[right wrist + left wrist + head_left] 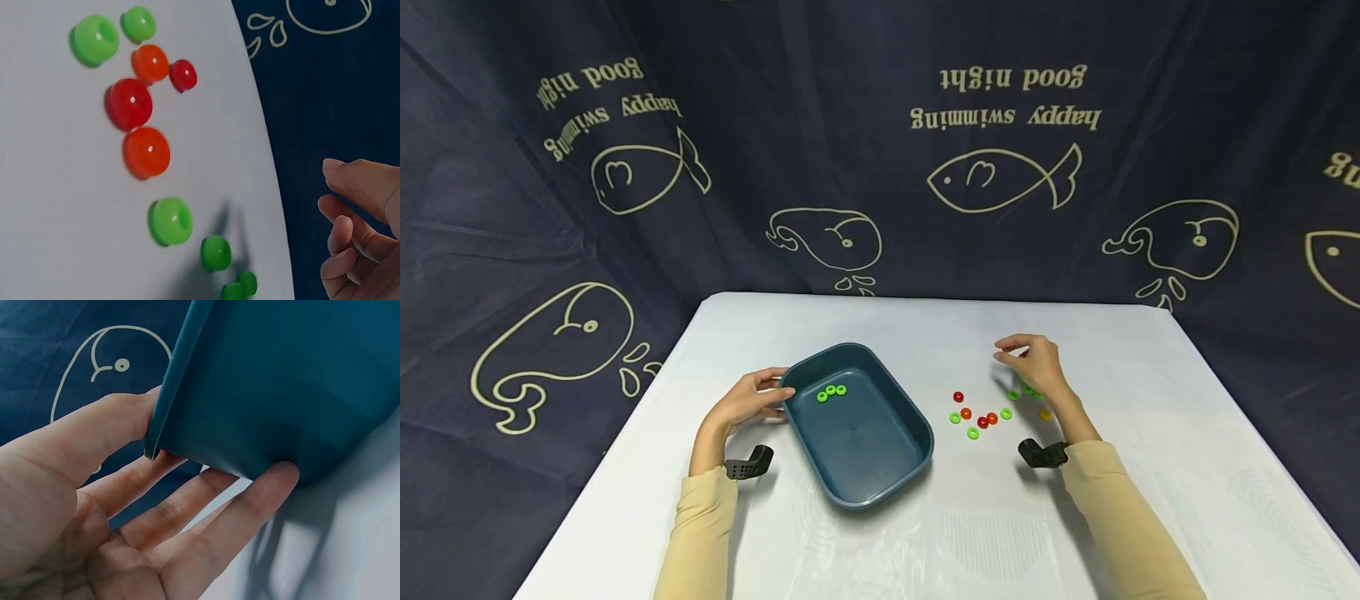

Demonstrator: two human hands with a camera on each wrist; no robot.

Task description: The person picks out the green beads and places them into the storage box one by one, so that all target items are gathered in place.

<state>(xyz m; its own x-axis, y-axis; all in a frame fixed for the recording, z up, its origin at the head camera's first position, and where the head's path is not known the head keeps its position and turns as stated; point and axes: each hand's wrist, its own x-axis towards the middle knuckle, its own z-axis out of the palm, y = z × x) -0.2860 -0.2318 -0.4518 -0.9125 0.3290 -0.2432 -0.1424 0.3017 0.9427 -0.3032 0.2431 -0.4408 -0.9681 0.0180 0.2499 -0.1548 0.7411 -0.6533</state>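
Observation:
A dark teal plastic bin (pixel 857 450) sits slightly turned on the white table. My left hand (pixel 748 400) grips its left rim, the thumb over the edge and the other fingers (pixel 275 481) against the outside wall. Inside the bin, three small green rings (pixel 831 390) lie in a row near the far left corner. My right hand (pixel 1037 360) hovers above the table with its fingers loosely bent and nothing between thumb and forefinger. Below and left of it lie several green rings (pixel 171 221), red rings (pixel 129 104) and orange rings (pixel 147 152).
A yellow ring (pixel 1046 414) rests near my right wrist, partly beside the forearm. The white table (pixel 925 325) ends at a dark blue curtain (pixel 880 167) printed with fish and whales. Each wrist wears a black camera mount (pixel 1042 454).

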